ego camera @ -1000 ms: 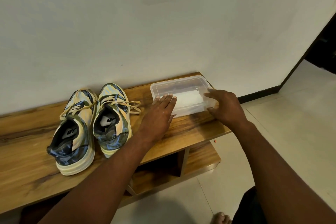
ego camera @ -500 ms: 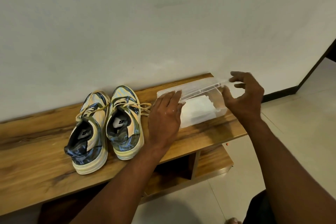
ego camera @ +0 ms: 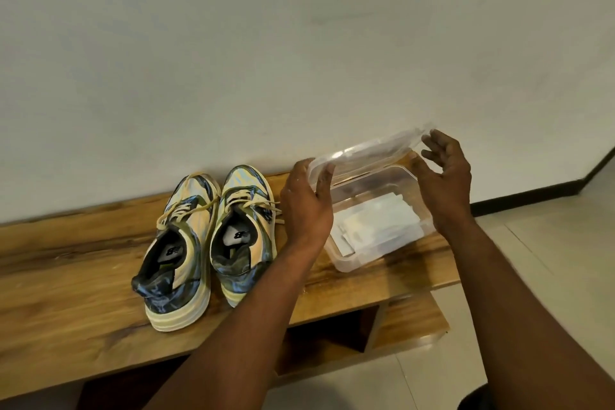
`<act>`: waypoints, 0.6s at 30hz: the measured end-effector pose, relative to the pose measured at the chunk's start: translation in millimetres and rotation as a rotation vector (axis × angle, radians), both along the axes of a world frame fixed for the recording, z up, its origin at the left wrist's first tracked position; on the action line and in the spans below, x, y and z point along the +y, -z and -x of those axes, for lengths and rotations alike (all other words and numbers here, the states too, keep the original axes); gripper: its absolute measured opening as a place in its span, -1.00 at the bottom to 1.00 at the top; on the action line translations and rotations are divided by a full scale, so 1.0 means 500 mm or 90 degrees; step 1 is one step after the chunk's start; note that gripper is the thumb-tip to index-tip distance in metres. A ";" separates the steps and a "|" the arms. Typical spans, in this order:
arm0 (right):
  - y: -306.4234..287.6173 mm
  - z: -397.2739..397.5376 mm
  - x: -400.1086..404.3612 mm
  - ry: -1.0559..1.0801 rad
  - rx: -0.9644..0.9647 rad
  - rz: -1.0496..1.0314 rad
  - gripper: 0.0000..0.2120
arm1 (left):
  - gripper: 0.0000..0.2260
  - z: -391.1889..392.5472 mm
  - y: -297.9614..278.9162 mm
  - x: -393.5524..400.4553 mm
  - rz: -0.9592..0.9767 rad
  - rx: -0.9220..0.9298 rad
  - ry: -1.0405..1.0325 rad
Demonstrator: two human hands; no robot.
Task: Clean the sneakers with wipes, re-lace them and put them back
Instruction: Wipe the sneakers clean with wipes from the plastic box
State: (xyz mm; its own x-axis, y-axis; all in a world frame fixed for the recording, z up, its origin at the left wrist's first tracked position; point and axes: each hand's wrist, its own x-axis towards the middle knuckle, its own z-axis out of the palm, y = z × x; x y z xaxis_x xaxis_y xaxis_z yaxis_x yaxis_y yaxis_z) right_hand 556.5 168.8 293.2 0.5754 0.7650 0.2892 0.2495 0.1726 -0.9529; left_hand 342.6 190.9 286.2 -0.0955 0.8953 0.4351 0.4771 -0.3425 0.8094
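Sneakers (ego camera: pixel 206 240) are just sitting on the surface (ego camera: pixel 66 293) off to the left of my left hand (ego camera: pixel 304 206), side by side, heels toward me, laces not undone yet. What's changed is the lid (ego camera: pixel 369 151): a second ago it was flat on the tub and I only had my fingers resting on it, half a second ago my right hand had popped the far corner up, and now it's fully off the rim and floating above the tub. My left fingers (ego camera: pixel 324 176) curl round its left edge, my right hand (ego camera: pixel 444 180) has it at the other end, thumb under and fingers spread over the corner, so both hands are holding the lid.

Right under my fingers the clear tub (ego camera: pixel 352 261) is open and the white wipes (ego camera: pixel 376 226) lie folded in the bottom, easy to reach. So I reckon I'm still at the very start, nothing wiped yet. Next thing is probably parking the lid somewhere and grabbing a wipe.
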 end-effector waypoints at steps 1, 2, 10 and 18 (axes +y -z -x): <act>0.001 0.001 0.010 -0.009 0.016 0.006 -0.47 | -0.59 0.000 0.002 0.007 0.014 0.009 0.000; 0.003 0.002 0.019 -0.018 0.027 0.012 -0.48 | -0.56 0.001 0.007 0.014 0.031 0.016 0.000; 0.008 0.010 0.048 0.004 0.007 0.040 -0.47 | -0.56 -0.003 0.041 0.046 0.154 -0.082 -0.013; 0.010 -0.010 0.048 0.060 -0.101 0.119 -0.32 | -0.74 -0.017 0.038 0.048 0.225 0.031 0.065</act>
